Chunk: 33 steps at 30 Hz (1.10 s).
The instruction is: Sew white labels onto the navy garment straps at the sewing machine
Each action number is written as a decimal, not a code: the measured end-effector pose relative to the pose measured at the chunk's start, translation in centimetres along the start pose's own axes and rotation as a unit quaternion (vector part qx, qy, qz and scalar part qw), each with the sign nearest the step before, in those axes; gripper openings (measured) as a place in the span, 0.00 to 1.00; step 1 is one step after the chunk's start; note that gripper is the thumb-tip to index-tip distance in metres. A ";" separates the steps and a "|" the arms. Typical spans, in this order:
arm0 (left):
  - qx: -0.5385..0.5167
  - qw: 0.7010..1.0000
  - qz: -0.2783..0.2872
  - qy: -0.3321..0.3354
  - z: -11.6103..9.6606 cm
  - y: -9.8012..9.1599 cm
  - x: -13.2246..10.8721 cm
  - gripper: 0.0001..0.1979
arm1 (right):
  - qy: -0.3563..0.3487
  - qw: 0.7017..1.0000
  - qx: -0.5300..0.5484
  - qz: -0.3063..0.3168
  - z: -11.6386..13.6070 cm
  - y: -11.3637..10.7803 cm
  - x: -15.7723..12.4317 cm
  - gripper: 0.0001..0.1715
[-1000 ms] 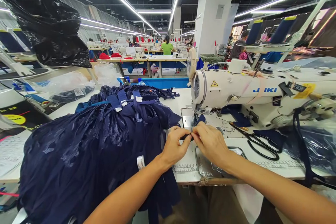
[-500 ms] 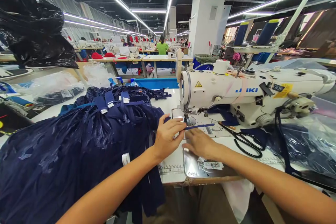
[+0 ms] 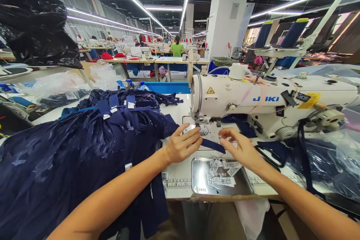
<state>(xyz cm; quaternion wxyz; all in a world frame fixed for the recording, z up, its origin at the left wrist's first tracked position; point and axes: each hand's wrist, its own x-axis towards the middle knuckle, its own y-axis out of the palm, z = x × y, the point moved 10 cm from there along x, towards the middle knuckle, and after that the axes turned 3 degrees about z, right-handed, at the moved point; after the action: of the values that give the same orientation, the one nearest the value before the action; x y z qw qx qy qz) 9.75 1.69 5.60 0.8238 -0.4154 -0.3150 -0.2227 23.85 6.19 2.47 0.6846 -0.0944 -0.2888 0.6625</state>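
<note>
Strip (image 3: pixel 213 145) poked from under my left hand (image 3: pixel 181 147), pinch hidden; at three o'clock my right hand (image 3: pixel 240 149) gaped, empty. Straightening seemed in hand, calling for steady guiding.

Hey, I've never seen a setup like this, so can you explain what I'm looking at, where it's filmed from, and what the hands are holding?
There's no robot here: a person works with two bare hands, seen from a camera worn on their head, looking forward and down. The white machine on the right is a Juki sewing machine. A narrow navy fabric strip runs out from under the fingertips of the left hand, in front of the needle area. The right hand, fingers parted, is at the strip's other end; I can't tell whether it touches it. On the worktable, a big pile of navy garments lies to the left, and a metal tray with printed labels sits at the front edge.
</note>
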 end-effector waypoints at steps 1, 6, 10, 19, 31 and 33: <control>0.002 1.000 -0.001 0.005 -0.2 -0.1 0.0 0.07 | 0.053 0.995 0.048 0.070 -1.2 1.3 0.1 0.13; -0.064 0.993 0.084 -0.057 0.6 1.0 0.1 0.14 | 0.131 0.955 0.183 0.195 -2.5 4.4 -0.9 0.16; -0.192 0.931 0.255 -0.179 2.9 4.0 -0.2 0.27 | 0.063 0.983 0.093 0.148 -2.0 3.0 -0.2 0.14; -0.366 0.771 0.421 -0.308 5.1 8.3 -2.2 0.13 | -0.068 0.988 -0.093 0.106 -0.1 2.1 0.3 0.11; -0.437 0.754 0.357 -0.337 4.7 9.5 -2.9 0.06 | -0.251 0.935 -0.244 0.057 2.0 2.8 0.1 0.09; -0.412 0.780 0.353 -0.313 4.8 9.5 -2.6 0.06 | -0.283 0.922 -0.261 0.039 2.2 2.8 -0.1 0.10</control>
<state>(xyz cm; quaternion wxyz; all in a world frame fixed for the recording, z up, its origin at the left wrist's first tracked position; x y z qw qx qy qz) 12.35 11.19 0.75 0.4513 -0.8439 -0.2650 0.1179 20.35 5.87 2.81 0.4995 -0.0898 -0.6293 0.5886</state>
